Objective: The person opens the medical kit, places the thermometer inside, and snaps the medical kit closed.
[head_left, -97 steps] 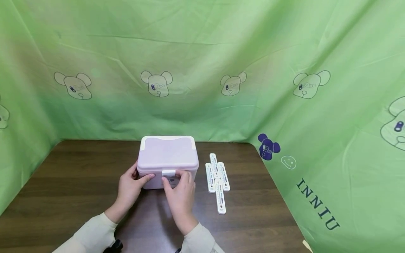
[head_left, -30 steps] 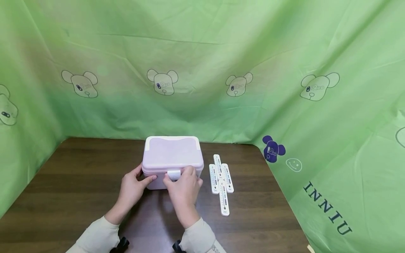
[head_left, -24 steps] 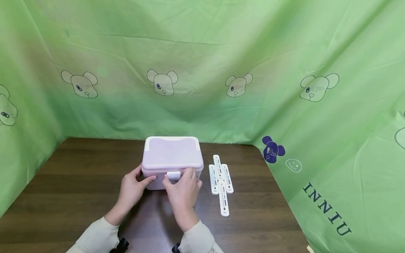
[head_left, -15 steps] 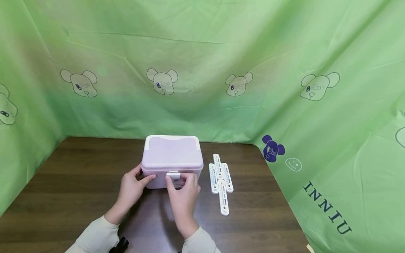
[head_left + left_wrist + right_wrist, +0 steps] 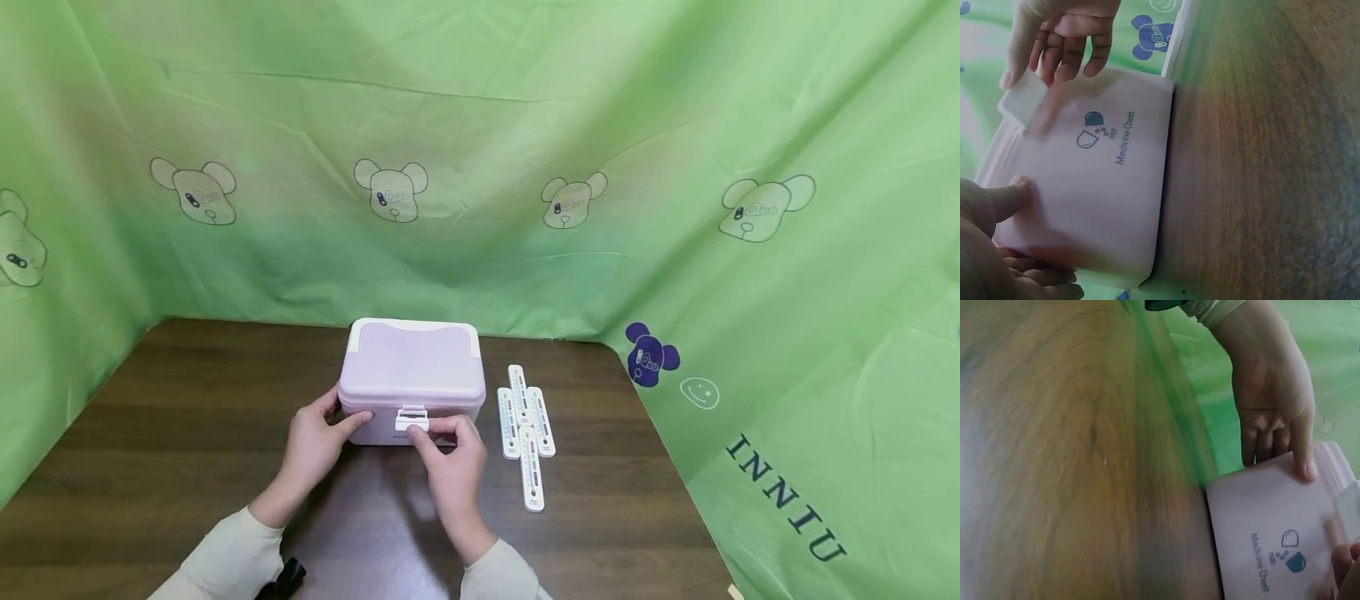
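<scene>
A lilac and white medicine chest (image 5: 414, 362) stands on the table with its lid down. My left hand (image 5: 311, 442) grips its left front corner, the thumb on the front wall and the fingers at the side. With my right hand (image 5: 456, 471) I pinch the white latch (image 5: 412, 423) at the middle front. The latch is swung out from the chest, its hinge showing below the lid's rim. In the left wrist view, the right thumb is on the latch (image 5: 1022, 103), and the words "Medicine Chest" show on the front wall.
Several white strips (image 5: 528, 467) with printed scales, like small thermometers, lie on the brown wooden table (image 5: 615, 500) right of the chest. Green printed cloth (image 5: 480, 275) hangs behind and at both sides.
The latch has swung outward from the front of the chest, and the right hand has shifted slightly down and right with it. The left hand keeps its grip on the corner.
</scene>
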{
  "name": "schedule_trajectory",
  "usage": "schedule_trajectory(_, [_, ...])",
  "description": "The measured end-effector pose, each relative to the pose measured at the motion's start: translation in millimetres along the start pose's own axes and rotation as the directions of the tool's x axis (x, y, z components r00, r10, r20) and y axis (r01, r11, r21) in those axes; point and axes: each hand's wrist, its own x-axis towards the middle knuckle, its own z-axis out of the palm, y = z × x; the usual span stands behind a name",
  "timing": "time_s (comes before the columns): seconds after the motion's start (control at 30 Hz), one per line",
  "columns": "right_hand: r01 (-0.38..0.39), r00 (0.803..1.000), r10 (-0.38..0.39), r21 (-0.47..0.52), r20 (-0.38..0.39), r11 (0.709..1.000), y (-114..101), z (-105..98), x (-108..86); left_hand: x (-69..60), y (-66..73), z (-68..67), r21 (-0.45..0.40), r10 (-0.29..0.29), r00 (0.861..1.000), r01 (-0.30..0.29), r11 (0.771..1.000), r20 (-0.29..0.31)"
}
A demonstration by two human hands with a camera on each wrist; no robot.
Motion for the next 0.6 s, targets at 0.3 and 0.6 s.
schedule_trajectory(0.3, [0.027,0.995,-0.025,-0.020,0.094,0.999,-19,-10,4.9,4.6,-3.4,-1.9,0.006,-0.011,1.000,0.011,1.000,0.019])
schedule_trajectory(0.6, [0.179,0.951,-0.153,-0.076,0.268,0.981,14,-26,15.9,6.5,-1.1,-6.1,0.076,0.020,0.998,-0.024,0.997,0.056])
